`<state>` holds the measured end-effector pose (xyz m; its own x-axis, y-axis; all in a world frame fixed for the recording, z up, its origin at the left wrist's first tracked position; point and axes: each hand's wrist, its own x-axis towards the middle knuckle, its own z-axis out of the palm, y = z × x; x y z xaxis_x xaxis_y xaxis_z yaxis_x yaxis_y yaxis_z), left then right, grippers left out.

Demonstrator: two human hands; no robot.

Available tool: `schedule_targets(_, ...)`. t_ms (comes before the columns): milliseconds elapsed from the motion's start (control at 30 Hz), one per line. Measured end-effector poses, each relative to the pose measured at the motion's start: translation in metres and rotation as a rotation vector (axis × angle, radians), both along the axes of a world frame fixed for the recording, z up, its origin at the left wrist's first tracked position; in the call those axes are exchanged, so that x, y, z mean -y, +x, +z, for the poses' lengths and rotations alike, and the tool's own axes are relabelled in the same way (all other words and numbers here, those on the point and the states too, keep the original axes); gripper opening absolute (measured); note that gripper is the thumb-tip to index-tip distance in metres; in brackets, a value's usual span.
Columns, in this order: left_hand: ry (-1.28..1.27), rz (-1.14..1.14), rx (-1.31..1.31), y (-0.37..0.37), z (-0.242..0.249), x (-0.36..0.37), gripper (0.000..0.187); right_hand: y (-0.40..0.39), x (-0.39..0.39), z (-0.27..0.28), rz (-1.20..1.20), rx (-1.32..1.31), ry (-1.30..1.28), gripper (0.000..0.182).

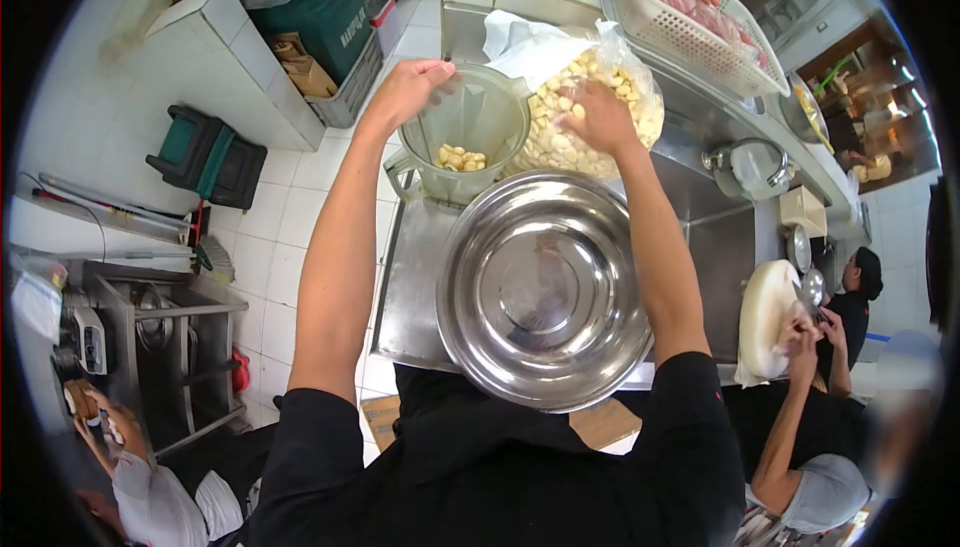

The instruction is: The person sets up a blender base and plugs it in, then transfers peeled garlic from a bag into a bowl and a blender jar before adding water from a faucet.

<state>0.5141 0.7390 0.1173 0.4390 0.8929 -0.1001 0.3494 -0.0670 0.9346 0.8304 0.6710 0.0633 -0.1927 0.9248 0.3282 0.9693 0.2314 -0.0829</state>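
My left hand is closed over the upper left rim of a translucent blender jar, thumb on the outside. A small heap of peeled garlic cloves lies at the jar's bottom. To its right, a clear plastic bag stands open, full of more peeled cloves. Inside the bag mouth, my right hand curls into the cloves, its fingertips partly hidden among them. In front of both, closer to my body, sits a wide, shiny steel bowl with nothing in it.
A steel sink counter carries the bowl, jar and bag. A white perforated crate with bagged meat stands at the back right. On the right, a co-worker's hands work with a knife over a large pale piece. Another person is at lower left.
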Motion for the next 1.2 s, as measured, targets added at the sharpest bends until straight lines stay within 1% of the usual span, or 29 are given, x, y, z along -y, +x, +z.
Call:
schedule_targets(33, -0.001, 0.009, 0.027, 0.0, -0.001, 0.0, 0.033, -0.004, 0.003, 0.001, -0.01, -0.008, -0.004, 0.053)
schedule_targets(100, 0.0, 0.011, 0.062, 0.001, -0.004, 0.0, 0.034, -0.008, 0.005, 0.009, -0.081, 0.004, -0.244, 0.054)
schedule_targets(133, 0.014, 0.006, 0.058, 0.001, -0.005, 0.0, 0.034, -0.009, 0.009, 0.002, -0.082, 0.071, -0.17, 0.055)
schedule_targets(167, 0.033, 0.002, 0.054, 0.001, -0.004, -0.002, 0.034, -0.008, 0.012, 0.003, -0.092, 0.072, -0.159, 0.055)
schedule_targets(233, 0.03, -0.001, 0.031, 0.002, -0.004, -0.003, 0.034, -0.015, 0.02, 0.009, -0.112, 0.056, -0.165, 0.054)
schedule_targets(300, 0.024, 0.007, 0.008, 0.003, -0.003, -0.004, 0.034, -0.011, 0.008, 0.007, -0.134, 0.014, -0.158, 0.05)
schedule_targets(367, 0.02, 0.017, 0.019, 0.002, -0.003, -0.003, 0.033, -0.008, 0.004, 0.006, -0.058, -0.037, -0.176, 0.048)
schedule_targets(500, 0.065, 0.008, 0.064, 0.002, -0.01, -0.005, 0.033, -0.017, 0.014, 0.012, -0.084, -0.021, -0.099, 0.044)
schedule_targets(567, 0.059, -0.024, 0.022, 0.0, -0.016, -0.012, 0.037, 0.005, 0.002, 0.005, 0.088, -0.265, -0.033, 0.042)
schedule_targets(600, 0.063, -0.013, 0.021, -0.002, -0.014, -0.014, 0.037, 0.016, -0.008, -0.004, 0.025, -0.345, -0.005, 0.042)
schedule_targets(633, 0.08, -0.027, 0.029, -0.001, -0.013, -0.013, 0.037, 0.008, -0.005, 0.011, 0.035, -0.345, -0.005, 0.042)
schedule_targets(700, 0.091, -0.035, 0.037, -0.001, -0.012, -0.006, 0.037, 0.002, 0.003, 0.039, -0.236, -0.663, -0.205, 0.039)
schedule_targets(733, 0.09, -0.035, 0.013, -0.001, -0.008, -0.004, 0.036, 0.006, -0.002, 0.038, -0.281, -0.797, -0.192, 0.03)
schedule_targets(767, 0.092, -0.035, -0.009, -0.001, -0.004, -0.003, 0.036, 0.005, -0.003, 0.041, -0.277, -0.794, -0.191, 0.03)
schedule_targets(833, 0.11, -0.044, 0.005, -0.003, -0.013, -0.01, 0.037, -0.007, 0.002, 0.069, -0.346, -1.472, -0.165, 0.026)
schedule_targets(867, 0.123, -0.069, 0.013, -0.002, -0.018, -0.015, 0.037, -0.022, 0.008, 0.082, -0.286, -1.631, -0.105, 0.022)
schedule_targets(933, 0.182, -0.067, 0.042, -0.003, -0.019, -0.013, 0.036, -0.048, 0.013, 0.102, -0.111, -1.733, -0.189, 0.023)
schedule_targets(1000, 0.118, -0.071, 0.052, -0.002, -0.019, -0.014, 0.036, -0.087, 0.014, 0.114, 0.045, -1.812, -0.239, 0.022)
schedule_targets(1033, 0.057, -0.042, 0.042, -0.002, -0.014, -0.01, 0.036, -0.108, 0.018, 0.12, 0.103, -1.755, -0.248, 0.02)
schedule_targets(1067, 0.016, -0.076, 0.086, -0.005, -0.028, -0.026, 0.035, -0.125, 0.018, 0.116, 0.17, -1.698, -0.297, 0.024)
schedule_targets(1133, 0.017, -0.08, 0.092, -0.002, -0.023, -0.021, 0.035, -0.154, 0.026, 0.11, 0.156, -1.3, -0.356, 0.034)
schedule_targets(1167, 0.022, -0.052, 0.104, -0.007, -0.02, -0.017, 0.035, -0.157, 0.026, 0.099, 0.15, -1.316, -0.357, 0.034)
schedule_targets(1200, -0.027, -0.085, 0.226, -0.007, -0.018, -0.015, 0.035, -0.161, 0.028, 0.088, 0.242, -0.931, -0.179, 0.04)
